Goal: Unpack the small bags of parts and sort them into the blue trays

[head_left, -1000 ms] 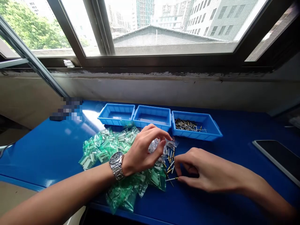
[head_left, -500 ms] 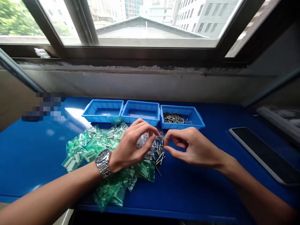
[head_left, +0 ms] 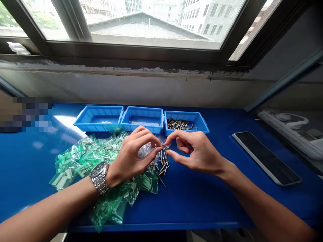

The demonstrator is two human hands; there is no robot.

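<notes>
Trays (head_left: pixel 101 127): three, near surface's (head_left: pixel 196 201) far edge
Pin (head_left: pixel 165 148): one, between the hands, near loose pins (head_left: pixel 164 166)
Left hand (head_left: pixel 133 151): fingers arched, grip pinched on pin
Right hand (head_left: pixel 202 152): fingers curled, grip pinched on pin

A small, slender brass-toned piece (head_left: pixel 164 148) spans the left grip (head_left: pixel 160 147) and right grip (head_left: pixel 167 148), roughly level. Its finer detail is unclear.

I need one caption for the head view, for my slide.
Two bare hands pinch small metal pins beside green plastic bags, before three blue plastic bins.
</notes>
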